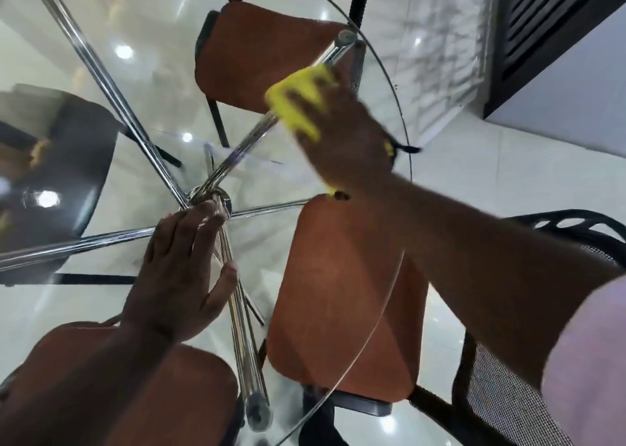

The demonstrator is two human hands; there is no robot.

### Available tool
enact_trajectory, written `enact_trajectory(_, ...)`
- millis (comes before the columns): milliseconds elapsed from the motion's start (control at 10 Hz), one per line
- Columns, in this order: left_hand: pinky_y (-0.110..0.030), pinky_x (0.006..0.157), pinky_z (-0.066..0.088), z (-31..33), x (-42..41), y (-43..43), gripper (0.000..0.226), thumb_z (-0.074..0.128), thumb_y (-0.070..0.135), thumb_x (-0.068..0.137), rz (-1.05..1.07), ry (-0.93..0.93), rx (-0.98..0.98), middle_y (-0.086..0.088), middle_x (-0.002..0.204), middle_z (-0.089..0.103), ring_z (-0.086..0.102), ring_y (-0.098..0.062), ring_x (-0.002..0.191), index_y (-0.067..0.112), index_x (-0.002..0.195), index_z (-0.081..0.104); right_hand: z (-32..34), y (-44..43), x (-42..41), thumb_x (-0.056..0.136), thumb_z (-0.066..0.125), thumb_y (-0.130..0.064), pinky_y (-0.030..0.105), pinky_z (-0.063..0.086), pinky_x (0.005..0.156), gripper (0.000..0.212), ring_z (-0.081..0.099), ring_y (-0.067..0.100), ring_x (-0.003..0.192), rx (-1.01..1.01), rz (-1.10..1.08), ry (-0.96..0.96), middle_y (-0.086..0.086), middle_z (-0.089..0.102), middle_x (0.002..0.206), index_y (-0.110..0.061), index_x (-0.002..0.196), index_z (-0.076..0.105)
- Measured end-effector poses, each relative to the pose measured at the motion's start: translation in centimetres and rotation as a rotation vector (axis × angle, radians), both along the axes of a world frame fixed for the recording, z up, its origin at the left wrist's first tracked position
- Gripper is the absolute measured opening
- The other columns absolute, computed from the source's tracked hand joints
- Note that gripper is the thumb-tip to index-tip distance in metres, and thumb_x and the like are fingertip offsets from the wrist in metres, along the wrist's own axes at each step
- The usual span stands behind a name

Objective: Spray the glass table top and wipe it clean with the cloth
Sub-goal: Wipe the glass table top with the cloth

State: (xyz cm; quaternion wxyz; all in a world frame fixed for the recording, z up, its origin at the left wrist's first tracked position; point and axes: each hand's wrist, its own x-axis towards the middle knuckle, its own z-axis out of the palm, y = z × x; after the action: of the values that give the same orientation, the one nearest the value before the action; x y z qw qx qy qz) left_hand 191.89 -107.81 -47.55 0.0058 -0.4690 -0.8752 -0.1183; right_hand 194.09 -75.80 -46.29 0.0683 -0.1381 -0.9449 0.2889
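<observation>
While my right grip (342, 140), fingers spread, presses the cloth (305, 76) flat on the bench (159, 83) near its far rim, I should press evenly and overlap strokes, left grip (183, 269) braced flat.

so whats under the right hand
A yellow cloth, pressed on the glass table top; its edges show around the right hand. How much lies beneath the palm is covered.

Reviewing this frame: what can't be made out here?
Head view only:
yellow cloth: mostly under the right hand, motion-blurred.
glass table top: left and near parts cut by frame edges; reflections hide any streaks or spray.
Spray bottle: not in frame.
</observation>
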Motion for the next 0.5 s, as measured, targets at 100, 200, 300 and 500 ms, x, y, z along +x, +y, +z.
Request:
enact_trajectory(100,-0.060,0.120,0.033,0.2,0.0,0.0,0.065,0.052,0.038,0.096,0.019,0.000,-0.012,-0.020,0.156,0.045,0.045,-0.047,0.142,-0.001,0.148,0.050,0.1,1.1,4.5,0.111,0.030,-0.054,0.055,0.036,0.125,0.060,0.034,0.037,0.160,0.268,-0.522,-0.032,0.012,0.030,0.177,-0.041,0.169,0.031)
enact_trajectory(200,-0.060,0.121,0.032,0.2,0.0,0.0,0.064,0.050,0.039,0.096,0.022,0.001,-0.038,-0.020,0.157,0.045,0.045,-0.048,0.142,0.000,0.147,0.051,0.4,-6.3,8.9,0.112,0.030,-0.051,0.060,0.032,0.126,0.061,0.028,0.039,0.164,0.275,-0.356,0.013,0.013,0.022,0.180,-0.038,0.172,0.026)
enact_trajectory(300,-0.060,0.121,0.031,0.2,0.2,0.1,0.065,0.048,0.040,0.097,0.030,0.006,-0.052,-0.021,0.157,0.044,0.045,-0.049,0.142,0.000,0.148,0.050,-0.4,-11.2,9.2,0.113,0.038,-0.048,0.060,0.027,0.127,0.059,0.027,0.036,0.165,0.529,0.171,0.089,0.009,0.023,0.180,-0.039,0.170,0.031)
enact_trajectory(500,-0.059,0.122,0.030,-0.1,0.0,-0.1,0.066,0.049,0.041,0.096,0.031,0.022,-0.027,-0.020,0.157,0.044,0.044,-0.048,0.142,0.001,0.149,0.049,-0.8,-0.9,1.6,0.115,0.035,-0.046,0.052,0.039,0.121,0.053,0.046,0.038,0.154,0.427,-0.387,0.116,0.007,0.040,0.172,-0.028,0.163,0.048)
